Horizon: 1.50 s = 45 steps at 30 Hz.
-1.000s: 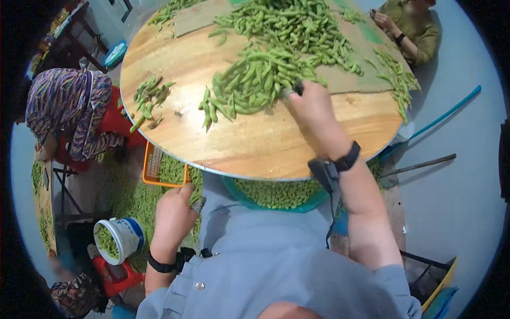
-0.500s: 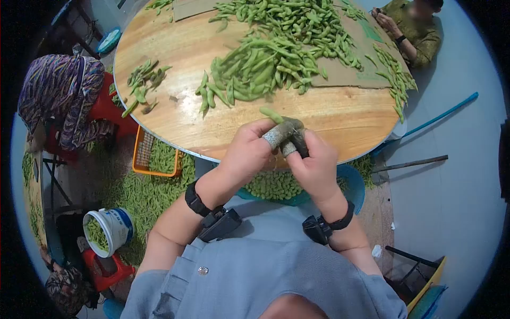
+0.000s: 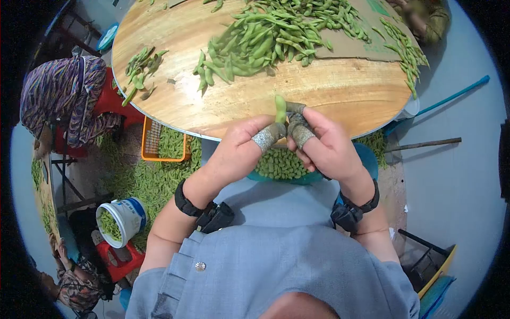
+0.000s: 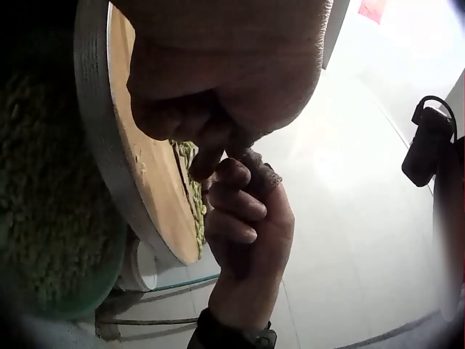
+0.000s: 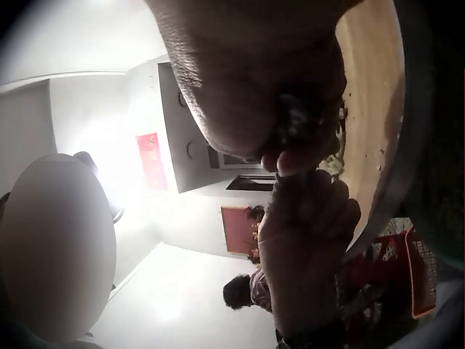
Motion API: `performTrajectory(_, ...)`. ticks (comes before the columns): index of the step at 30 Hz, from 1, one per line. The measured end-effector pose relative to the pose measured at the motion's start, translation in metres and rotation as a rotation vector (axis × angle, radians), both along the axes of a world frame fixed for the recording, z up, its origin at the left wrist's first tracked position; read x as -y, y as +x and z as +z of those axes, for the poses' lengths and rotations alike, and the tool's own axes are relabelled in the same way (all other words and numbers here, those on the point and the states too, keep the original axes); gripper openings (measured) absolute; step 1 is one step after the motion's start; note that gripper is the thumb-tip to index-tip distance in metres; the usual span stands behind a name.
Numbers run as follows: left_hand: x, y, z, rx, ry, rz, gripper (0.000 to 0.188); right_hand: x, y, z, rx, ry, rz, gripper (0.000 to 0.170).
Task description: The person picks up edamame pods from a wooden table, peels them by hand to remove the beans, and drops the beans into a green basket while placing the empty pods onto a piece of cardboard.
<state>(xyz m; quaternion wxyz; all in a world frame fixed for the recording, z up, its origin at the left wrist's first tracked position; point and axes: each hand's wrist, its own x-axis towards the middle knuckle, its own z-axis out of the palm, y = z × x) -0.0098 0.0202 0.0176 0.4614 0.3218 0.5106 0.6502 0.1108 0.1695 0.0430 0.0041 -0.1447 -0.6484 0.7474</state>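
Note:
In the head view a green pod [image 3: 280, 108] stands upright between the hands at the round table's near edge. The left hand [image 3: 241, 146] pinches it with a thumb wrapped in grey covering. Close against it, the right hand [image 3: 330, 142] has curled fingers, the thumb and a finger covered in grey; whether these also grip the pod cannot be told. Beyond the hands lies a heap of pods [image 3: 260, 45]. Below them a bowl of shelled beans [image 3: 281, 164] sits under the table edge. Both wrist views are dark, with the fingertips meeting.
Darker pods [image 3: 141, 69] lie on the table's left. An orange basket [image 3: 166, 158], a white bucket [image 3: 127, 220] and a red stool [image 3: 121, 260] stand at the left, amid pods on the floor. A person [image 3: 64, 101] in patterned clothing sits at left; another is at the upper right.
The right hand came back from the heap and the left hand rose from beside the basket; they met at the table edge. Since then the pod has turned from slanted to upright.

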Motion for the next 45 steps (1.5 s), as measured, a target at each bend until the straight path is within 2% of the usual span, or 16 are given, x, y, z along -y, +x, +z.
performTrajectory(4,0.000,0.001,0.004,-0.248,-0.027,0.034,0.019,-0.005,0.004,-0.003,0.031,-0.107,0.019,0.040)
performTrajectory(6,0.001,-0.001,0.006,-0.652,-0.105,0.024,0.017,-0.006,0.004,0.001,0.039,-0.129,0.016,0.040)
performTrajectory(7,0.003,0.000,0.004,-0.648,-0.111,0.020,0.017,-0.006,0.004,0.001,0.047,-0.146,0.016,0.041)
performTrajectory(9,0.005,0.002,0.000,-1.045,-0.147,0.035,0.018,-0.005,0.006,-0.005,0.046,-0.155,0.021,0.042)
performTrajectory(13,0.008,0.006,-0.004,-1.067,-0.199,0.021,0.021,-0.002,0.007,-0.019,0.028,-0.198,0.032,0.039)
performTrajectory(14,0.008,0.005,-0.009,-0.901,-0.112,0.021,0.022,-0.002,0.009,-0.018,0.030,-0.204,0.029,0.039)
performTrajectory(16,0.011,0.003,-0.015,-0.733,-0.027,0.019,0.023,-0.004,0.013,-0.012,0.127,-0.527,0.074,0.040)
performTrajectory(17,0.017,0.000,-0.016,-0.272,-0.092,-0.106,0.022,-0.004,0.016,-0.015,0.127,-0.529,0.071,0.040)
performTrajectory(18,0.022,-0.003,-0.018,0.191,-0.154,-0.226,0.021,-0.004,0.019,-0.020,0.129,-0.705,0.084,0.039)
performTrajectory(19,0.024,-0.006,-0.021,0.441,-0.112,-0.293,0.022,-0.003,0.021,-0.023,0.129,-0.880,0.099,0.039)
performTrajectory(20,0.024,-0.005,-0.021,0.442,-0.114,-0.294,0.022,-0.003,0.021,-0.021,0.129,-0.882,0.097,0.039)
performTrajectory(22,0.024,-0.004,-0.022,0.316,-0.115,-0.215,0.022,-0.001,0.018,-0.013,0.195,-0.539,0.014,0.039)
performTrajectory(26,0.019,0.004,-0.005,0.147,-0.172,-0.125,0.024,0.003,0.023,-0.011,0.117,-0.417,-0.008,0.040)
performTrajectory(31,0.018,0.007,-0.009,-0.397,-0.159,-0.156,0.029,0.002,0.021,-0.013,0.032,-0.108,0.020,0.045)
performTrajectory(34,0.019,0.010,-0.002,-0.493,-0.176,-0.107,0.030,-0.001,0.021,-0.016,0.025,0.000,0.111,0.047)
performTrajectory(45,0.021,0.007,-0.002,-0.515,-0.174,-0.123,0.031,-0.005,0.023,-0.009,0.071,-0.098,0.088,0.044)
